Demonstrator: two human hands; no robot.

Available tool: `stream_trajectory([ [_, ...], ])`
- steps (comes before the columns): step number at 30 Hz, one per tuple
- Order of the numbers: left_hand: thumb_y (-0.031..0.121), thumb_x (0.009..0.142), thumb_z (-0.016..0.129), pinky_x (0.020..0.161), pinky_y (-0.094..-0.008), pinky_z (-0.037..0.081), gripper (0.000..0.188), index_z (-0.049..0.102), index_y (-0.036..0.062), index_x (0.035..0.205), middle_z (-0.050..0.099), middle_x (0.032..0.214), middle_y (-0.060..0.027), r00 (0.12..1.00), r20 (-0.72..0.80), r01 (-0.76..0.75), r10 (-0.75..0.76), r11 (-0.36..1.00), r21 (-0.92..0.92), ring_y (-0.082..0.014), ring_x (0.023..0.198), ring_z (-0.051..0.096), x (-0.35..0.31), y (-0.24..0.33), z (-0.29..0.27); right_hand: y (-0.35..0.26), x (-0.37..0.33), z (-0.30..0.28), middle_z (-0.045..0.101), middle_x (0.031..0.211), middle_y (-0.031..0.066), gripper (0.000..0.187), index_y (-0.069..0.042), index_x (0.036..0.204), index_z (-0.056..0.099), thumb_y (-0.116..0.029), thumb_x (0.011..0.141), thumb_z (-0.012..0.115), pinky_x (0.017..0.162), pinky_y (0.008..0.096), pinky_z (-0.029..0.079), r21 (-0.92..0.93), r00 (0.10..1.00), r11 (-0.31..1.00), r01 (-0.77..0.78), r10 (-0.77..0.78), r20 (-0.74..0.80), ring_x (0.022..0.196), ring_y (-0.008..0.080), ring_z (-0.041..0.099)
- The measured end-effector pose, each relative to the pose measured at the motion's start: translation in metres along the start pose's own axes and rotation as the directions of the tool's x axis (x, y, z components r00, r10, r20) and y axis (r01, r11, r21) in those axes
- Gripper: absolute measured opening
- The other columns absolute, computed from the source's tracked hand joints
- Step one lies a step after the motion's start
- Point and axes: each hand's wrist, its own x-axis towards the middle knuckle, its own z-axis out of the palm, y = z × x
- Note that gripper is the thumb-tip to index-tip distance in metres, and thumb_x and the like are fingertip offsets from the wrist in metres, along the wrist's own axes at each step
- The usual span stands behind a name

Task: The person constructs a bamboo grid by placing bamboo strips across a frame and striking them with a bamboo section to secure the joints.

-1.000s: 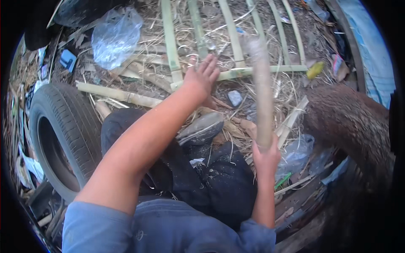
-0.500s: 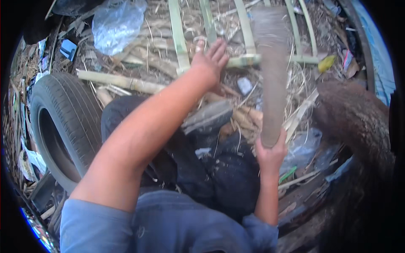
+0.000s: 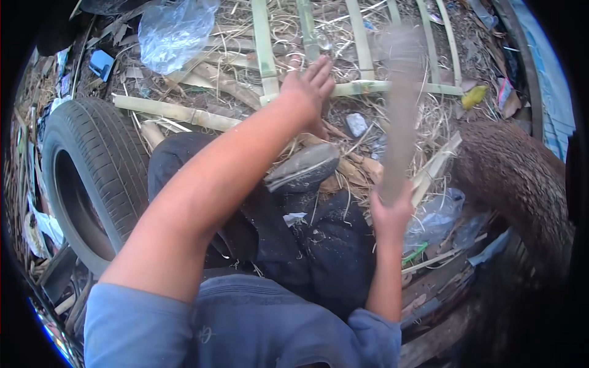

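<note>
My left hand (image 3: 307,92) reaches over the near crosspiece of a green bamboo-strip frame (image 3: 380,88), its fingers on the far side and its thumb partly hidden on the near side. Several split bamboo strips (image 3: 361,43) run away from that crosspiece. My right hand (image 3: 391,211) is closed round the lower end of a thick wooden club (image 3: 402,122), which stands roughly upright in the view. The club's upper part is smeared by motion. A worn shoe or sandal (image 3: 304,164) shows below my left hand.
A car tyre (image 3: 101,178) stands at the left, near a bamboo pole (image 3: 175,115). At the right is a thick rough trunk (image 3: 515,172). Clear plastic sheet (image 3: 175,37), a blue plastic piece (image 3: 101,64), shavings and scraps litter the ground. A blue tarp (image 3: 546,80) edges the far right.
The club in my right hand has shifted and its angle differs slightly, still blurred. My left hand stays on the crosspiece. The whole view has shifted a little.
</note>
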Motion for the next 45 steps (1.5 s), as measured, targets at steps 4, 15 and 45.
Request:
stream_trajectory([
  [4,0.079,0.067,0.067,0.119,-0.0617,0.004,0.12,0.021,0.0147,0.158,0.003,0.167,-0.01,0.999,0.009,0.04,-0.04,0.999,-0.035,-0.026,0.154,-0.006,0.0,-0.002,-0.009,-0.015,0.01,-0.017,0.069,0.086,0.0224,0.048,-0.001,0.116,0.054,-0.011,0.076,0.077,0.071,0.0444,0.056,-0.022,0.993,0.994,0.104,-0.105,-0.054,0.08,0.0422,0.07],
  [15,0.083,0.07,0.06,0.12,-0.0581,0.01,0.123,0.018,0.0078,0.158,-0.003,0.166,-0.0135,0.999,0.042,-0.021,0.023,0.999,-0.045,-0.0264,0.153,-0.008,-0.007,-0.008,-0.013,0.024,0.007,0.005,0.069,0.086,0.023,0.051,-0.004,0.119,0.055,-0.015,0.075,0.078,0.069,0.0485,0.055,-0.368,0.986,0.927,0.064,-0.003,0.164,0.08,0.0445,0.068],
  [45,0.079,0.067,0.067,0.119,-0.0584,0.017,0.122,0.025,0.0039,0.154,0.004,0.166,-0.0128,0.999,-0.023,-0.028,0.027,0.998,-0.048,-0.0255,0.154,-0.002,-0.005,-0.016,-0.028,-0.01,0.03,-0.012,0.068,0.081,0.0238,0.046,-0.005,0.113,0.056,-0.017,0.074,0.077,0.071,0.0474,0.055,-0.12,0.995,0.988,0.098,-0.096,0.021,0.081,0.0447,0.068],
])
